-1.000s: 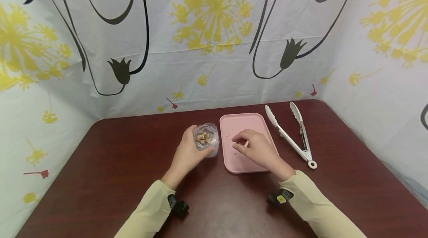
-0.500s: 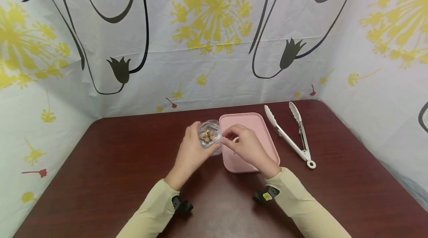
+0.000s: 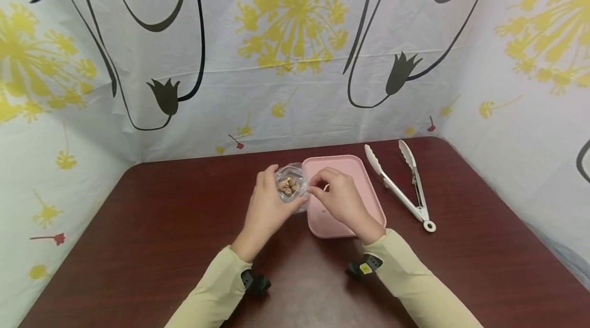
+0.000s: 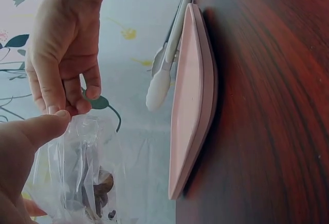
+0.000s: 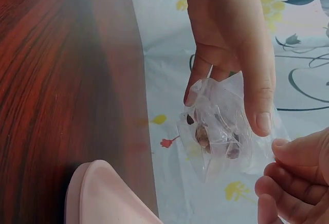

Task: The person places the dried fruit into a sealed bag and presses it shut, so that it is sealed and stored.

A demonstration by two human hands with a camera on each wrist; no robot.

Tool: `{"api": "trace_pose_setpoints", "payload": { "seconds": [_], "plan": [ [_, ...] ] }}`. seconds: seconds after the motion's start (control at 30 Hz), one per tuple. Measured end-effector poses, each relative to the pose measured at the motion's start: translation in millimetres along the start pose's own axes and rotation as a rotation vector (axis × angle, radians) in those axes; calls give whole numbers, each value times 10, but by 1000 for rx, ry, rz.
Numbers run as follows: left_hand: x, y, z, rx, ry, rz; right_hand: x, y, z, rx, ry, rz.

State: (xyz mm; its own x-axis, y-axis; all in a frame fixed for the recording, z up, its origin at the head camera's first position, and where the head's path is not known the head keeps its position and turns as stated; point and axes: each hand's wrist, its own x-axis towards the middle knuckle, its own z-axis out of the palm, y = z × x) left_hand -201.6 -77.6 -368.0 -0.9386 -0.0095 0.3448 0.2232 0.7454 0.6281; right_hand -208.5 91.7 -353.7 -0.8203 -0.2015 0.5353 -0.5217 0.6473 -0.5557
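A clear plastic bag (image 3: 293,169) with its mouth facing up holds several brown, wrinkled dried pieces (image 3: 288,185). My left hand (image 3: 269,209) grips the bag from its left side, thumb in front and fingers behind. At the bag's right rim, my right hand (image 3: 338,196) pinches the plastic between thumb and forefinger. In the right wrist view the bag (image 5: 221,131) hangs above the table, its brown contents showing through the film. The left wrist view has the right hand (image 4: 64,49) close to the left thumb (image 4: 43,127), at the bag's top edge.
A pink tray (image 3: 322,226) with small dark crumbs lies under and beside the right hand. To its right, spread metal tongs with pale tips (image 3: 403,197) rest on the dark red wooden table (image 3: 184,225). Patterned cloth (image 3: 295,107) hangs behind the table and along both sides.
My right hand has come left from over the tray and now pinches the bag's rim. My left hand and the bag have shifted slightly right and away from me.
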Motion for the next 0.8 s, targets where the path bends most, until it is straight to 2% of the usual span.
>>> {"api": "trace_pose_setpoints", "payload": {
  "seconds": [0.17,0.33,0.53,0.63,0.8],
  "plan": [
    [-11,9,-32,-43,-1,11,31,13,-52,22,-14,-33],
    [-16,21,-78,-122,-46,5,59,30,-119,70,-19,-59],
    [-18,54,-118,-212,-102,22,91,64,-202,156,50,-67],
    [-15,53,-131,-277,-136,20,105,80,-234,209,94,-45],
    [-12,13,-133,-367,-201,-27,103,69,-262,292,138,23]
  ]
}}
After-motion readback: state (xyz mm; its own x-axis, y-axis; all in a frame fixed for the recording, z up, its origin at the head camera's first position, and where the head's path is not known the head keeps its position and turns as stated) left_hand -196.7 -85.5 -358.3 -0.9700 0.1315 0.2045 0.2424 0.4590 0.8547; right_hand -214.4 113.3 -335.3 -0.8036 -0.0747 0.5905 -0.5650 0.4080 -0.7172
